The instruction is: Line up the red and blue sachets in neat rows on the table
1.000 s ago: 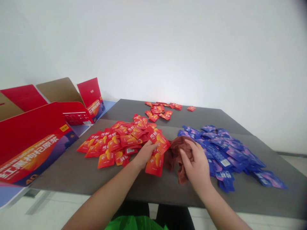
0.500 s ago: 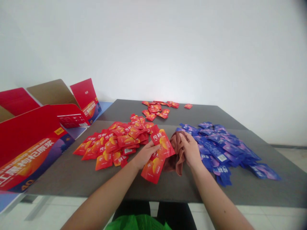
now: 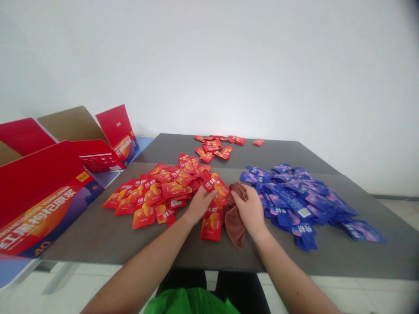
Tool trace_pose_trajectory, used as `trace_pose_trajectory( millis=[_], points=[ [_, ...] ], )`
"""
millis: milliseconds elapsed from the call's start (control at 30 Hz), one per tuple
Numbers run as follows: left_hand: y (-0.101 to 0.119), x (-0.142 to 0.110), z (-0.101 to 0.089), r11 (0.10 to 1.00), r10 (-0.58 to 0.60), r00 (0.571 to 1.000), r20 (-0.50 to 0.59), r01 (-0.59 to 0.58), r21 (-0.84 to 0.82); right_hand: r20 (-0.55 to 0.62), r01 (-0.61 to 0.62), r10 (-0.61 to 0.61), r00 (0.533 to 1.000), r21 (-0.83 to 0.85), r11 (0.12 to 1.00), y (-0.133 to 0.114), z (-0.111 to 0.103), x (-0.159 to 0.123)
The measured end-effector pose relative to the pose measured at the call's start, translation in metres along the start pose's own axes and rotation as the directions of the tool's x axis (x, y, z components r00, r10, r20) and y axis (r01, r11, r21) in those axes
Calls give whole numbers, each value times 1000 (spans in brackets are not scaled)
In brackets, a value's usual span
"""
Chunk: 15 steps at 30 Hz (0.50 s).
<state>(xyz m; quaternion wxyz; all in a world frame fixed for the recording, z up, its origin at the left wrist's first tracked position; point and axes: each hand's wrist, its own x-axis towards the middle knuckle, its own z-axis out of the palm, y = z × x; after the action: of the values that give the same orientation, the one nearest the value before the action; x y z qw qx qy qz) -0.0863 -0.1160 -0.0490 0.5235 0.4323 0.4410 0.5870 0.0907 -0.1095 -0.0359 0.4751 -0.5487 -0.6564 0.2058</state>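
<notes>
The right hand (image 3: pixel 248 210) clenches a soft brown cloth (image 3: pixel 235 226). The left hand (image 3: pixel 199 206) touches a shiny red packet (image 3: pixel 214 185), grip unclear. Gray table (image 3: pixel 91 235), white wall (image 3: pixel 229 65) at twelve o'clock.

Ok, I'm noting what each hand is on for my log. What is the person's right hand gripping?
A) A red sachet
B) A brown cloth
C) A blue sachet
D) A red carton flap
B: the right hand is closed on the crumpled brown cloth, whose folds hang below the fingers, between the red and blue sachets.
</notes>
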Motion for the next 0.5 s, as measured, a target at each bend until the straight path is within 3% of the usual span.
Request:
trace_pose_trajectory(
  millis=[100, 167, 233, 300, 400, 500],
  points=[
    [5, 1, -2, 977, 68, 997, -40, -74, -200, -124, -69, 93, 988, 188, 980, 1, -5, 7],
    [8, -3, 2, 935, -9, 997, 76, 35, -354, -128, -92, 151, 980, 380, 921, -2, -5, 12],
    [7, -10, 10, 911, -97, 972, 216, 174, -374, -26, -131, 175, 984, 560, 818, -9, -2, 13],
    [3, -15, 18, 931, -130, 958, 254, 206, -301, 132, -214, 169, 977, 662, 718, -19, 4, 9],
    [-1, -15, 22, 985, -79, 986, 148, 100, -142, 283, -305, 151, 947, 647, 699, -31, 7, -6],
    [7, -2, 8, 986, 48, 992, -115, -29, 164, 353, -318, 138, 925, 527, 788, -33, -1, -21]
  ],
)
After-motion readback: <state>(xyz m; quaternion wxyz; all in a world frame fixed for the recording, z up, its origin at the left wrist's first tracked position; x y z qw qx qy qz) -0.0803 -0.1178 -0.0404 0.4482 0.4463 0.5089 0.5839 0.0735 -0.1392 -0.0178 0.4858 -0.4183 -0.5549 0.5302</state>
